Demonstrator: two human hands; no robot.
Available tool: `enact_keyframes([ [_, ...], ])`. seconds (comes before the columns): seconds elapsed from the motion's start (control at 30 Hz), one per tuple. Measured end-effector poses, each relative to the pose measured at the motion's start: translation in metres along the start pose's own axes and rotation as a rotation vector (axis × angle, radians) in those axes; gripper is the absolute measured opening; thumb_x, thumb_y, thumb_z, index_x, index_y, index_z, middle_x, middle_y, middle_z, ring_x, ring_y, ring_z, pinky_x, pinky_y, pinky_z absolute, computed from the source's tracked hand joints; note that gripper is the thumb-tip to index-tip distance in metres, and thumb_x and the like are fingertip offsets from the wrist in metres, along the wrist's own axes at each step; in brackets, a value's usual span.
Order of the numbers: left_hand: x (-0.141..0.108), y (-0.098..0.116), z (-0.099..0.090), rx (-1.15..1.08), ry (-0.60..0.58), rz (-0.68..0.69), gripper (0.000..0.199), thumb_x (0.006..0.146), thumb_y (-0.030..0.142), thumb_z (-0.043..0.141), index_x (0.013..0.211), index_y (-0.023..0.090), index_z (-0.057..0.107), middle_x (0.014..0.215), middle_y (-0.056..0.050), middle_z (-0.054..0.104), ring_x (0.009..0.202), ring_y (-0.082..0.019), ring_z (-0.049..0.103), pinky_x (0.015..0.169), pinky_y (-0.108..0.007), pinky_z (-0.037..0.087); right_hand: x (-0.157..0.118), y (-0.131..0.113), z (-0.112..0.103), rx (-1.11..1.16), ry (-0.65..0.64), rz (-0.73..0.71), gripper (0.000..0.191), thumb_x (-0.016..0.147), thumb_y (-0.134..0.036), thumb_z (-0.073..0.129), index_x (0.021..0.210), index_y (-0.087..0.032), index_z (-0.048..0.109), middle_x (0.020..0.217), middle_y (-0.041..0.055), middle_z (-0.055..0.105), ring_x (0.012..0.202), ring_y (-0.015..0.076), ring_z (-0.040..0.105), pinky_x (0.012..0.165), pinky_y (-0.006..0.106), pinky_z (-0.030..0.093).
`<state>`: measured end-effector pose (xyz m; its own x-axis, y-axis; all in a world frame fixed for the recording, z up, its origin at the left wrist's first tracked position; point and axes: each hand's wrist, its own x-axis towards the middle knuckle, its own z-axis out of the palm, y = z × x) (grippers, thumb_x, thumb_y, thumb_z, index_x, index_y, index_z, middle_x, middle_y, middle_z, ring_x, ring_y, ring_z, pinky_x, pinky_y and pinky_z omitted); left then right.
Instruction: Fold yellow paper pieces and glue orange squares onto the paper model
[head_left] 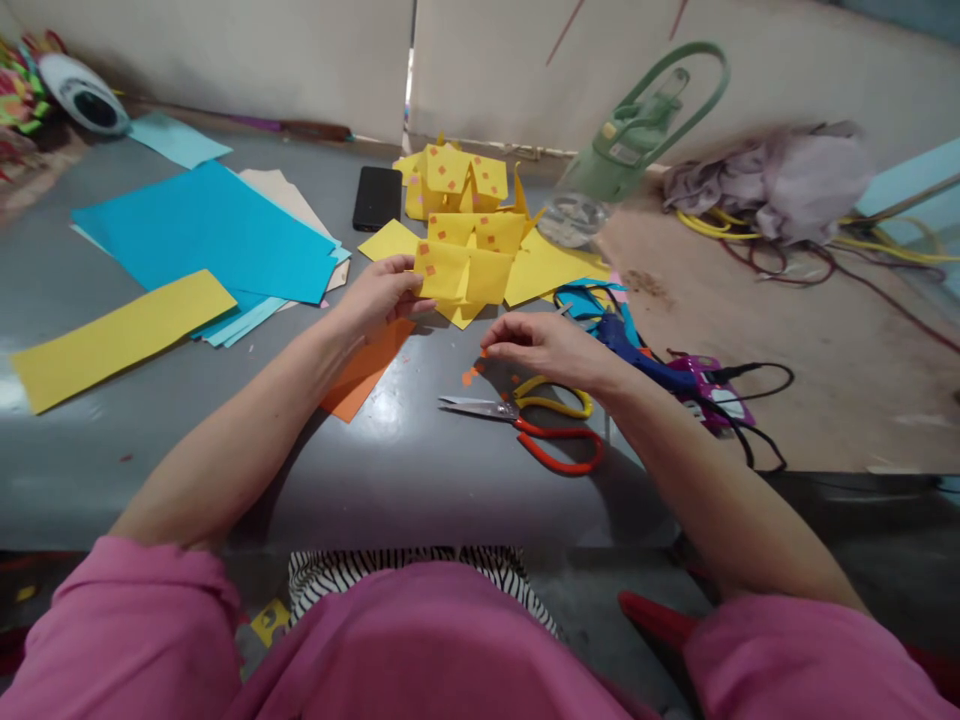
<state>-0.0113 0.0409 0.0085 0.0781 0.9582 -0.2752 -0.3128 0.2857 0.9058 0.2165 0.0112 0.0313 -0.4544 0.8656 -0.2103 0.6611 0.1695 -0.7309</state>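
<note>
My left hand (390, 292) grips the left edge of a folded yellow paper model (480, 272), whose panels carry small orange squares. Just right of its front, my right hand (536, 345) is pinched, with a bit of orange paper (482, 352) showing at the fingertips. Small orange scraps (470, 376) lie on the table under those fingers. Scissors (517, 412) with one yellow and one red handle rest in front of my right hand, blades pointing left. An orange paper sheet (367, 372) lies partly beneath my left forearm.
Blue sheets (217, 225) and a yellow strip (124, 340) lie at left. A black phone (377, 198) sits behind my left hand. At right are a blue glue gun (637, 355) with cables, a green-topped bottle (622, 150) and a crumpled grey cloth (780, 185).
</note>
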Motion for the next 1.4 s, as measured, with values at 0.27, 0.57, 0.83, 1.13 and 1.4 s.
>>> enact_keyframes([
  [0.27,0.0,-0.002,0.001,0.01,-0.049,0.008,0.019,0.082,-0.001,0.054,0.089,0.013,0.065,0.093,-0.004,0.073,0.075,-0.009,0.071,0.07,-0.019,0.062,0.018,-0.014,0.004,-0.017,0.101,-0.054,0.019,0.079,-0.035,0.069,0.085,-0.018,0.075,0.078,0.0023,0.073,0.072,0.0163,0.062,0.067,0.029,0.045],
  [0.57,-0.002,-0.004,0.003,-0.016,-0.1,0.023,0.018,0.082,-0.002,0.055,0.085,0.014,0.062,0.075,0.003,0.061,0.06,-0.004,0.058,0.075,-0.019,0.062,0.055,-0.03,0.004,-0.436,0.284,-0.219,0.012,0.084,-0.022,0.066,0.088,-0.019,0.077,0.091,0.0059,0.073,0.082,0.0201,0.062,0.076,0.033,0.042],
  [0.83,-0.005,-0.002,0.006,-0.016,-0.096,-0.002,0.019,0.08,-0.003,0.057,0.083,0.015,0.058,0.069,0.005,0.052,0.056,-0.003,0.052,0.076,-0.023,0.063,0.061,-0.023,0.008,-0.551,0.347,-0.303,0.006,0.085,-0.022,0.069,0.088,-0.02,0.073,0.093,0.0056,0.069,0.089,0.0235,0.062,0.077,0.036,0.046],
  [1.13,-0.006,-0.001,0.005,-0.028,-0.11,-0.023,0.024,0.079,-0.004,0.053,0.09,0.015,0.063,0.084,0.001,0.067,0.07,-0.007,0.065,0.08,-0.022,0.061,0.037,-0.009,0.01,-0.603,0.509,-0.494,0.018,0.098,-0.03,0.057,0.103,-0.022,0.072,0.098,0.0075,0.064,0.089,0.0229,0.062,0.076,0.036,0.05],
  [1.4,-0.006,-0.002,0.006,-0.005,-0.11,-0.03,0.027,0.083,-0.003,0.051,0.099,0.014,0.065,0.095,-0.004,0.074,0.079,-0.011,0.072,0.079,-0.024,0.063,0.028,0.005,0.03,-0.904,0.476,-0.531,0.04,0.104,-0.044,0.044,0.126,-0.023,0.07,0.098,0.0105,0.064,0.09,0.0245,0.058,0.073,0.035,0.045],
])
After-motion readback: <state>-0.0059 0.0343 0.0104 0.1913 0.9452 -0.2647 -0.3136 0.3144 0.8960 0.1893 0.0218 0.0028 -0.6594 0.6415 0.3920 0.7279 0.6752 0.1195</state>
